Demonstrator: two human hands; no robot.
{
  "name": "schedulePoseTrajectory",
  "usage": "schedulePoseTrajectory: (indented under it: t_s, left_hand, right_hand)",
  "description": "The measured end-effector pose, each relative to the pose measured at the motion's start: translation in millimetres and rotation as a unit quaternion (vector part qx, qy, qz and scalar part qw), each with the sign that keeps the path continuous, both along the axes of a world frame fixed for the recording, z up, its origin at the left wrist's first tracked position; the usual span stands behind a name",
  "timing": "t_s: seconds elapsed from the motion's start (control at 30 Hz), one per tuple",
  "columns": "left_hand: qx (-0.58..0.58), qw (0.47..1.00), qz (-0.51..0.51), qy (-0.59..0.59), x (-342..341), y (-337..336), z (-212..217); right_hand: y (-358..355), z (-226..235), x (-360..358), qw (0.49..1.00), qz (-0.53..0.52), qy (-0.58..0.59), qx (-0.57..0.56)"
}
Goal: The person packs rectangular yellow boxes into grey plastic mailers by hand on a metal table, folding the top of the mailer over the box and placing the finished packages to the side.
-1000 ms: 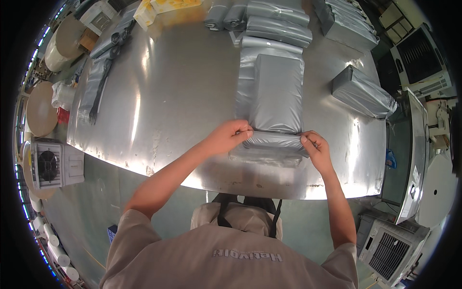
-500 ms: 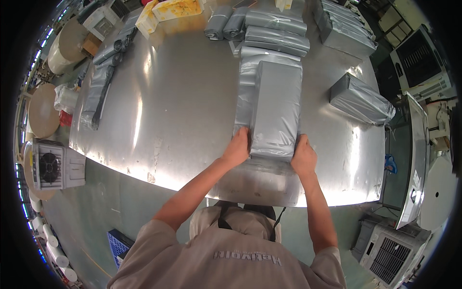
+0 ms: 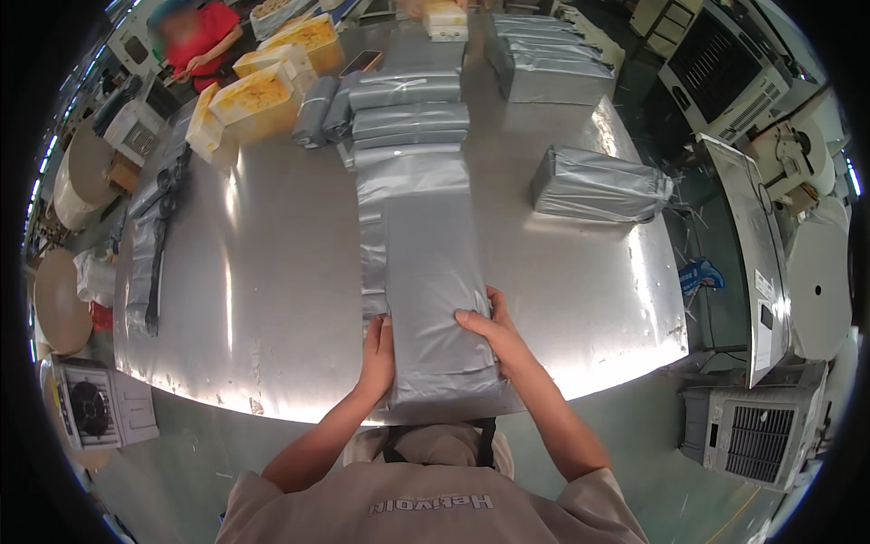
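Note:
A long stack of grey plastic mailer bags (image 3: 426, 272) lies lengthwise on the shiny metal table (image 3: 272, 299), its near end at the table's front edge. My left hand (image 3: 378, 349) presses against the stack's left side near the front. My right hand (image 3: 494, 334) lies on the stack's right side, fingers spread over the top bag. Both hands clasp the stack between them. More flat grey bags (image 3: 408, 159) continue behind it toward the far end.
A tied grey bundle (image 3: 598, 186) lies on the right of the table. Folded grey packs (image 3: 408, 100) and yellow boxes (image 3: 258, 91) stand at the back, with another person in red (image 3: 204, 36) beyond. Dark bags (image 3: 145, 263) lie at left. Machines (image 3: 752, 435) stand on the right.
My hands slid from the bags' near edge onto the stack's sides and drew it toward the table's front edge. The view shifted closer to the table.

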State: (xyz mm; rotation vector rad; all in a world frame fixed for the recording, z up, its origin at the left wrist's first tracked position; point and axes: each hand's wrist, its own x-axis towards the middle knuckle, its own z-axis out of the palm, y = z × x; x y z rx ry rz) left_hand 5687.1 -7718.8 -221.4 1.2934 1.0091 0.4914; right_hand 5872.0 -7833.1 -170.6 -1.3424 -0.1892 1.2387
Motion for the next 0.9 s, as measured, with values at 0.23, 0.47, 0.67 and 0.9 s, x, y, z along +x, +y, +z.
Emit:
schedulePoseTrajectory:
  t_s: [0.23,0.47,0.67,0.9]
  left_hand:
    - [-0.037,0.991,-0.113,-0.061,20.9,10.0,25.2]
    - [-0.013,0.999,0.034,-0.004,-39.4,52.7,3.1]
    - [0.023,0.982,0.176,0.060,-135.9,91.0,-20.5]
    - [0.191,0.945,0.191,0.186,-216.8,183.9,-43.3]
  right_hand:
    - [-74.3,107.3,170.4,0.739,0.225,-0.616,-0.156]
    - [-58.9,5.9,257.4,0.439,0.120,-0.840,-0.295]
    - [-15.0,-8.0,313.3,0.442,0.136,-0.824,-0.328]
    - [6.7,-17.4,375.2,0.207,0.243,-0.769,-0.553]
